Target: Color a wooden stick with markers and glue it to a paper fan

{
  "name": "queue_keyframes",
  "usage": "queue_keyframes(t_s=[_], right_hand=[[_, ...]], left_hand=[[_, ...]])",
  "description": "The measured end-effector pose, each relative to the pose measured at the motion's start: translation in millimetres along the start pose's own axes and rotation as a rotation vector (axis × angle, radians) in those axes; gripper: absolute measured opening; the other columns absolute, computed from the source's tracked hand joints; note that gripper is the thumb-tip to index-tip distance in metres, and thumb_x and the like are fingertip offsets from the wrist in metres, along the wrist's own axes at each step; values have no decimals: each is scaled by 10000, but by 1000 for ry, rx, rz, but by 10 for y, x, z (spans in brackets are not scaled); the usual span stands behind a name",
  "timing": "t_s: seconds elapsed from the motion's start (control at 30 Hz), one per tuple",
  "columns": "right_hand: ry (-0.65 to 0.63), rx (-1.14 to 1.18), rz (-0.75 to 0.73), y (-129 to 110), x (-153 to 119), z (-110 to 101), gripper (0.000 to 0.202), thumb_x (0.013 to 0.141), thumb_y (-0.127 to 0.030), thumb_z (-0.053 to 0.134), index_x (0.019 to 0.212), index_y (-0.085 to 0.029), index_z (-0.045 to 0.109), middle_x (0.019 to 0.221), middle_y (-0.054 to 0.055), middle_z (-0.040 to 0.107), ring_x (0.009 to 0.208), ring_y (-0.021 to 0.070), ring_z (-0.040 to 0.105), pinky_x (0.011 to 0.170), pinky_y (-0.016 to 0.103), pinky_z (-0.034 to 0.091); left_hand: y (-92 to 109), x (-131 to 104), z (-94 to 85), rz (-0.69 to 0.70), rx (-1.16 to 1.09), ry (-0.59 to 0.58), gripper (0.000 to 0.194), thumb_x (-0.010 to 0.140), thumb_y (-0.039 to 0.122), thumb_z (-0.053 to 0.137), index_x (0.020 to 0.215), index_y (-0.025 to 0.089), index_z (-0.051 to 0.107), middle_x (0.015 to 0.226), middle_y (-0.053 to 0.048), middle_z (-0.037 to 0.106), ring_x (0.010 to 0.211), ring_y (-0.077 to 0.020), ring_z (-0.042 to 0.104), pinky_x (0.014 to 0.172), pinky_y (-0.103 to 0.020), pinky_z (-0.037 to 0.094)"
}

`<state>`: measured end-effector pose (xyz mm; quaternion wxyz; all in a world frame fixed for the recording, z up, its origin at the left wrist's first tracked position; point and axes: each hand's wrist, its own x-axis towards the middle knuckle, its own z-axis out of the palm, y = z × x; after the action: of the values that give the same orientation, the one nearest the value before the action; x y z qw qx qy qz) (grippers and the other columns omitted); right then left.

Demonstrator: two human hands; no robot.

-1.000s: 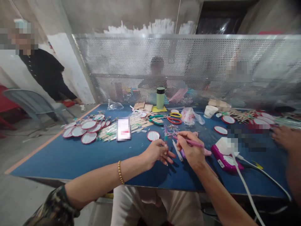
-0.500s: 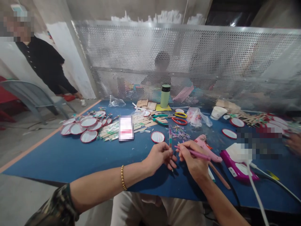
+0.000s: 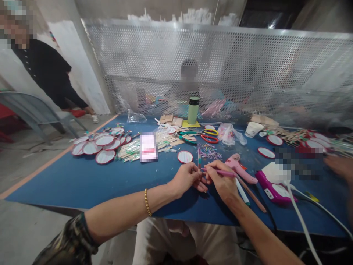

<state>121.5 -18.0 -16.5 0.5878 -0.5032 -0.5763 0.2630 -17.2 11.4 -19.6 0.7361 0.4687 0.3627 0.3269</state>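
Note:
My left hand [image 3: 190, 177] is closed around the lower end of a thin wooden stick [image 3: 199, 156] with coloured bands, held upright. In my right hand [image 3: 220, 180] is a pink marker pen [image 3: 224, 172], its tip at or very near the stick just above my left fingers. A round white disc with a red rim [image 3: 185, 157] lies just beyond my left hand. Behind the stick is a scatter of small coloured twisted pieces [image 3: 209, 151]. Right of my right hand lie a pink glue gun [image 3: 240, 168] and a white marker with a green end [image 3: 242, 192].
A phone [image 3: 149, 147] lies near bundled sticks [image 3: 129, 150]; red-rimmed discs [image 3: 104, 140] pile up at left. Pliers [image 3: 209, 138], a green bottle [image 3: 193, 111] and a paper cup [image 3: 253, 129] stand farther back. A purple power strip [image 3: 271, 189] with cables is at right, near another person's hand [image 3: 339, 165].
My right hand has moved left, bringing the pink marker's tip up to the stick. The other person's hand at the right edge reaches farther into view. The camera has shifted slightly.

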Motion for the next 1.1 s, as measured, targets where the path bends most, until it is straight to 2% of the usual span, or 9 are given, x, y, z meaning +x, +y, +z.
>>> queue_keyframes(t_s=[0.33, 0.57, 0.9, 1.1], right_hand=[[-38, -76, -54, -20, -21, 20, 218, 848, -343, 600, 676, -209, 617, 510, -30, 599, 405, 120, 563, 427, 225, 471], [-42, -138, -99, -29, -15, 14, 222, 856, -325, 583, 664, -215, 596, 484, -45, 559, 405, 118, 551, 424, 218, 458], [-17, -171, -117, 3, -16, 0, 237, 879, -355, 579, 684, -223, 607, 507, -35, 578, 424, 124, 552, 434, 226, 470], [19, -203, -131, 54, -14, -16, 215, 874, -342, 576, 703, -221, 627, 523, -22, 601, 479, 144, 593, 448, 234, 471]], left_hand=[[-62, 36, -34, 35, -32, -51, 283, 848, 260, 693, 832, 189, 419, 592, -20, 680, 477, -181, 695, 445, -230, 551], [-42, 16, -30, 40, -29, -43, 337, 828, 316, 727, 830, 196, 411, 586, -15, 676, 480, -186, 699, 448, -233, 554], [-23, -2, -19, 15, -16, -20, 232, 862, 220, 650, 840, 185, 422, 608, -24, 683, 489, -179, 698, 457, -236, 554], [-36, 4, -29, 28, -34, -38, 276, 837, 259, 688, 840, 189, 422, 614, -26, 687, 497, -183, 704, 458, -231, 553]])
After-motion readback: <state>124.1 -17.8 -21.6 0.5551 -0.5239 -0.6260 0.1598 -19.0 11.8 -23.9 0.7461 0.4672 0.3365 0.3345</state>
